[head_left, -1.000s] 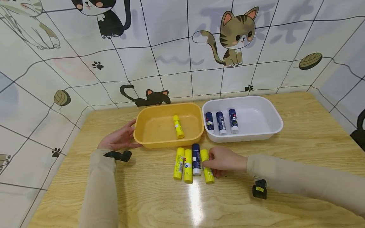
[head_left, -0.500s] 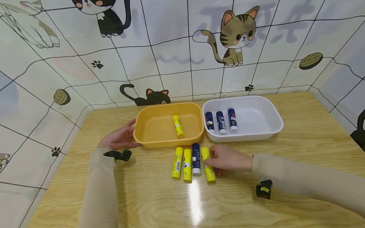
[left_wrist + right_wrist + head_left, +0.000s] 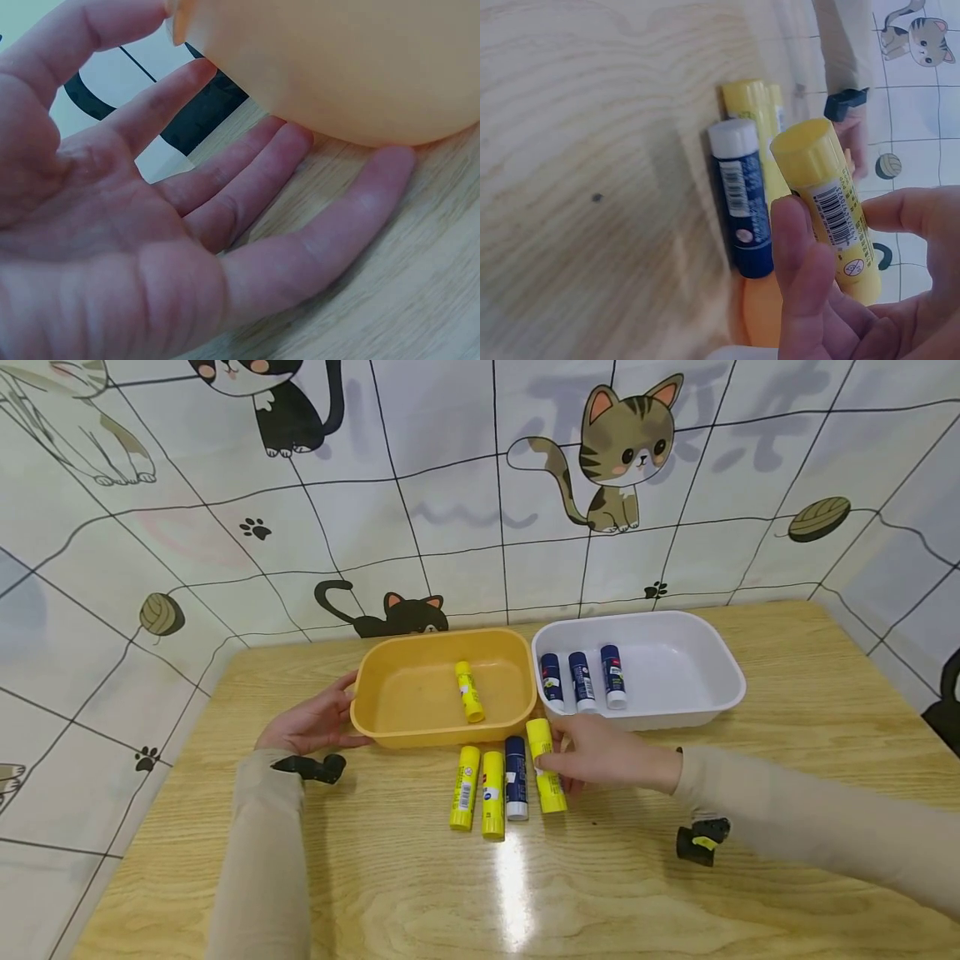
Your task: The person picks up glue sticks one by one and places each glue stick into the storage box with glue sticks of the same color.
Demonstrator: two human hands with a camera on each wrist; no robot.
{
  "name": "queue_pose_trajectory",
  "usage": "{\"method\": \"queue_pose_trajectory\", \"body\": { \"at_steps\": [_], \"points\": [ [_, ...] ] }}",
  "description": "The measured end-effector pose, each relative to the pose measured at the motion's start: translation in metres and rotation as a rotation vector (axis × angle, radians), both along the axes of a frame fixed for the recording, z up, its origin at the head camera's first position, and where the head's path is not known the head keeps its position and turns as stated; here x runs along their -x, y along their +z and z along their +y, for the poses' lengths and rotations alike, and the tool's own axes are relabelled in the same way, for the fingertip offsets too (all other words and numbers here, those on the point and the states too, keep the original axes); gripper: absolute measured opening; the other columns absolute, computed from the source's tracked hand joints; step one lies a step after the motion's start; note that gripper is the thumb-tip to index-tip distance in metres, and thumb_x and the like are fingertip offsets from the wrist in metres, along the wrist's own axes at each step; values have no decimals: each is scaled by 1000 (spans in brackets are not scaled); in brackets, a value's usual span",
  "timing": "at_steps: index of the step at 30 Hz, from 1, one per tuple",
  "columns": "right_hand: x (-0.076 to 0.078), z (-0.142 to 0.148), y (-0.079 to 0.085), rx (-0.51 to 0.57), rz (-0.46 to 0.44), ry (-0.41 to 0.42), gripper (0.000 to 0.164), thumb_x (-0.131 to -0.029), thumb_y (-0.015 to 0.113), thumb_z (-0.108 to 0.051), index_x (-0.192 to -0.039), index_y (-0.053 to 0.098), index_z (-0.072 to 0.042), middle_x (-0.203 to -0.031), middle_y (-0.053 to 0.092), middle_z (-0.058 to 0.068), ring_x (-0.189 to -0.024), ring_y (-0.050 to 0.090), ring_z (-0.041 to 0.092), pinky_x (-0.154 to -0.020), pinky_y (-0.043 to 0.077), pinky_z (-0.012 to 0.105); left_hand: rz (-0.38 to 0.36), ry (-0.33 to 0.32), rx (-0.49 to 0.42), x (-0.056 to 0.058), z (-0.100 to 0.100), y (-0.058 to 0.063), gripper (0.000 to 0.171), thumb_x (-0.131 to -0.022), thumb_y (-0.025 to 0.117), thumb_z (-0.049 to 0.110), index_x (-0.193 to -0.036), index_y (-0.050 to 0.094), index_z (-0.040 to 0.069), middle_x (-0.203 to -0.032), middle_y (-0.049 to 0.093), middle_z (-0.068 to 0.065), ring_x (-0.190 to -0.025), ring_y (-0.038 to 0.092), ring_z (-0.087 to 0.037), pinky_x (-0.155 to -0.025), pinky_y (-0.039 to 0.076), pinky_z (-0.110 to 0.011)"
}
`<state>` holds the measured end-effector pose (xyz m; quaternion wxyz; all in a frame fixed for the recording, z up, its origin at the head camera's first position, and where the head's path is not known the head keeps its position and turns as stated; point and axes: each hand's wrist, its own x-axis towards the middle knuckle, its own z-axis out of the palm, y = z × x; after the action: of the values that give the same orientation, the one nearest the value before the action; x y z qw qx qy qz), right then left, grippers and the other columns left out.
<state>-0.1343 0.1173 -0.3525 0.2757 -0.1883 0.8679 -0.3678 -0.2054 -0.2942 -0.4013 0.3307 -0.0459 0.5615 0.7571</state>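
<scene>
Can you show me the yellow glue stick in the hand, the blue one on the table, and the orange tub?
Yellow glue stick (image 3: pixel 837 217): right wrist view, on its barcode label.
Blue glue stick (image 3: pixel 516 779): head view, middle of its barrel.
Orange tub (image 3: pixel 408 695): head view, bare floor inside.

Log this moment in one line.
right grip: pinches yellow glue stick | left grip: touches orange tray | table: two other yellow sticks, blue stick | orange tray: one yellow stick | white tray: three blue sticks

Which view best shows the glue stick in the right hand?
Right wrist: the yellow glue stick is close up, barcode plainly visible, in the right hand. Head shows it smaller, partly covered by the hand; left wrist misses it.
</scene>
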Motion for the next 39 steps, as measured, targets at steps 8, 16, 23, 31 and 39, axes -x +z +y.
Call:
{"method": "queue_pose_trajectory", "body": {
  "at_steps": [8, 16, 23, 31, 39],
  "points": [
    [11, -2, 11, -38, 67, 4, 24, -91, 60, -25, -94, 55, -3, -64, 64, 2, -59, 66, 22, -55, 51, 30, -9, -3, -11, 0, 0, 0, 58, -105, 39, 18, -155, 13, 30, -142, 33, -7, -120, 46, -24, -97, 40, -59],
    [25, -6, 20, -28, 118, 9, 24, -88, 56, -27, -93, 57, -3, -63, 63, 3, -60, 65, 24, -57, 48, 29, -19, 0, -39, 0, -2, -3, 57, -104, 40, 18, -155, 15, 31, -142, 33, -8, -120, 46, -25, -97, 39, -59],
    [39, -9, 21, -61, 136, -8, 25, -87, 53, -26, -94, 58, -2, -62, 62, 4, -59, 64, 23, -59, 52, 30, -26, 8, -47, 3, -4, -7, 55, -105, 39, 18, -154, 18, 31, -138, 36, -8, -115, 49, -25, -98, 39, -59],
    [54, -20, 26, -91, 120, -16, 28, -90, 52, -29, -94, 56, -2, -63, 63, 5, -65, 67, 27, -66, 54, 37, -14, 2, -36, 4, -5, -10, 54, -105, 37, 19, -154, 18, 32, -142, 34, -7, -120, 45, -25, -97, 39, -59],
    [79, -31, 27, -133, 138, -14, 34, -91, 52, -35, -97, 57, -2, -66, 64, 6, -66, 66, 25, -67, 54, 37, -24, 4, -44, 4, -4, -6, 55, -105, 37, 19, -154, 17, 32, -140, 34, -7, -121, 44, -25, -98, 39, -59]
  ]
}}
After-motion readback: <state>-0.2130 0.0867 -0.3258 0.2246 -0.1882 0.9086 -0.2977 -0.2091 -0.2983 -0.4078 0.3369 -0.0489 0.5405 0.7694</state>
